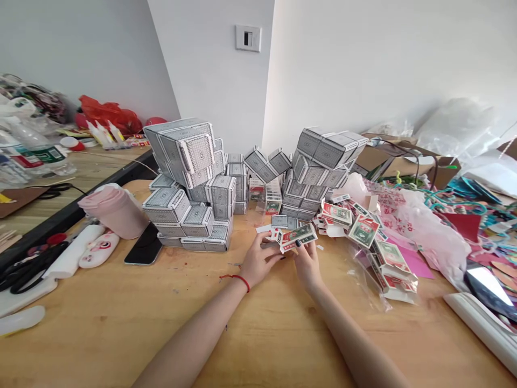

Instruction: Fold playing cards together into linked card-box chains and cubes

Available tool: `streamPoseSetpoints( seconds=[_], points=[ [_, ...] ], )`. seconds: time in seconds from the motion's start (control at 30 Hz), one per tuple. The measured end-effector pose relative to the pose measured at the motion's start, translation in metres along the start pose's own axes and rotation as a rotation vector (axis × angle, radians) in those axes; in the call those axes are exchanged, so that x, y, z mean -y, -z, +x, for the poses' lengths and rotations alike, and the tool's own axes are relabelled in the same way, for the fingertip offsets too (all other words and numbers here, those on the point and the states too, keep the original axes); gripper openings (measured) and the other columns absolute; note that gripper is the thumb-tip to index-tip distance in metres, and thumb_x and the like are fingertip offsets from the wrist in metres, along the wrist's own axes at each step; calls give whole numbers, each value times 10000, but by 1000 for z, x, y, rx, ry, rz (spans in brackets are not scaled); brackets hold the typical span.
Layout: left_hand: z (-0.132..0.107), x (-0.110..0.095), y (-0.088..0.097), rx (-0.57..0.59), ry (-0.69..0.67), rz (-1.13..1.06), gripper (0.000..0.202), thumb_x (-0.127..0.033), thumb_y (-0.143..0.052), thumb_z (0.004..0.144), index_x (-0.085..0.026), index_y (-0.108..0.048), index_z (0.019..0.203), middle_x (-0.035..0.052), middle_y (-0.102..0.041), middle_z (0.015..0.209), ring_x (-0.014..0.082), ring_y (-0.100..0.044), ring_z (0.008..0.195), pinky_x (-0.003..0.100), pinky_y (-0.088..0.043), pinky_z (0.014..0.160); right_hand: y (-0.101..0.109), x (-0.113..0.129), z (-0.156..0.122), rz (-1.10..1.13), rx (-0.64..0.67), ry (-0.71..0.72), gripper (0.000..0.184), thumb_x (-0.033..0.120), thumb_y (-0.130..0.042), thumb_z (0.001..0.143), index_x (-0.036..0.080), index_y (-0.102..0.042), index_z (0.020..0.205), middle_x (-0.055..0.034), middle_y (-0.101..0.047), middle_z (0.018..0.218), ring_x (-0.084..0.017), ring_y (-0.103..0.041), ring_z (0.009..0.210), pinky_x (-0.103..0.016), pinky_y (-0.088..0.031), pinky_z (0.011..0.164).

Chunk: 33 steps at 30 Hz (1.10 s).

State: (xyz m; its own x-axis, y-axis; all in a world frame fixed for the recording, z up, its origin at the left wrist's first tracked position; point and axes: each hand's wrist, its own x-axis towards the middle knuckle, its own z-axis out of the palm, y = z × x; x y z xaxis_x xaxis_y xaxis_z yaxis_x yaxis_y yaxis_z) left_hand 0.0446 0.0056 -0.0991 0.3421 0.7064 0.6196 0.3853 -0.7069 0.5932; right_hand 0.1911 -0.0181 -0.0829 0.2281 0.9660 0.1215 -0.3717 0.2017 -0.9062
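A playing-card box (299, 237) with a green and red face is held tilted above the table between my hands, its flap end toward the left. My right hand (307, 265) grips it from below and the right, with the thumb on the near side. At the flap end, my left hand (258, 261) has its fingers closed around the box's left part; a red cord circles that wrist. Whatever lies between the left fingers is partly hidden. Just beyond sits a low grey-patterned card deck (285, 221). Several opened card boxes (363, 230) lie heaped to the right.
Stacks of grey-patterned decks stand at the left (181, 178) and right (319, 167). Red-green boxes (273, 196) sit between them. At the left are a phone (143, 247) and a pink cup (117, 210). A plastic bag (424, 226) and a white bar (480, 328) lie at right.
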Motion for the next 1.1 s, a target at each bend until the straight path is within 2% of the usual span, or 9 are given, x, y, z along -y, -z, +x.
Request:
streamPoseSetpoints(
  seconds=[0.2, 0.37, 0.47, 0.57, 0.73, 0.9, 1.1],
  points=[
    [-1, 0, -3, -129, 41, -49, 140, -223, -554, 816, -212, -689, 853, 64, -492, 1063, 149, -556, 879, 330, -512, 804, -11, 6, -6, 132, 24, -74, 198, 347, -643, 740, 294, -541, 901, 22, -609, 937, -154, -594, 813, -282, -494, 681],
    [-1, 0, -5, -121, 53, -55, 172, -243, -590, 792, -232, -681, 937, 69, -494, 1099, 160, -560, 903, 341, -516, 810, -14, 3, -8, 99, -2, -124, 204, 379, -636, 737, 274, -541, 884, 16, -609, 911, -157, -593, 802, -276, -491, 676],
    [-2, 0, -6, -118, 58, -51, 153, -257, -573, 807, -213, -688, 897, 79, -510, 1088, 167, -561, 904, 345, -517, 804, -17, -5, -11, 32, -52, -91, 263, 404, -661, 707, 265, -514, 875, 7, -607, 901, -172, -594, 834, -302, -500, 698],
    [-2, 0, -5, -121, 50, -56, 152, -261, -555, 820, -190, -688, 828, 81, -534, 1031, 164, -567, 878, 338, -516, 784, -17, -11, -13, -36, -84, -55, 329, 391, -699, 672, 260, -497, 895, -1, -610, 921, -184, -588, 893, -341, -497, 760],
    [-1, -2, -4, -118, 33, -12, 151, -249, -543, 827, -199, -683, 856, 66, -591, 886, 173, -570, 854, 326, -506, 738, -15, -12, -15, -92, -84, -38, 322, 357, -703, 685, 252, -490, 903, 0, -593, 934, -175, -576, 914, -348, -483, 802],
    [1, -5, -1, -113, -3, 21, 151, -214, -548, 824, -218, -680, 897, 48, -619, 846, 162, -571, 846, 307, -495, 731, -15, -5, -13, -89, -128, -30, 297, 358, -701, 687, 239, -510, 880, 6, -573, 894, -156, -578, 842, -306, -496, 731],
    [3, -7, 2, -122, -24, -11, 169, -186, -523, 834, -217, -674, 904, 49, -625, 877, 160, -580, 868, 319, -500, 759, -14, 0, -9, 30, -133, -111, 258, 422, -659, 707, 236, -511, 806, 12, -563, 825, -157, -583, 767, -292, -511, 640]
  ],
)
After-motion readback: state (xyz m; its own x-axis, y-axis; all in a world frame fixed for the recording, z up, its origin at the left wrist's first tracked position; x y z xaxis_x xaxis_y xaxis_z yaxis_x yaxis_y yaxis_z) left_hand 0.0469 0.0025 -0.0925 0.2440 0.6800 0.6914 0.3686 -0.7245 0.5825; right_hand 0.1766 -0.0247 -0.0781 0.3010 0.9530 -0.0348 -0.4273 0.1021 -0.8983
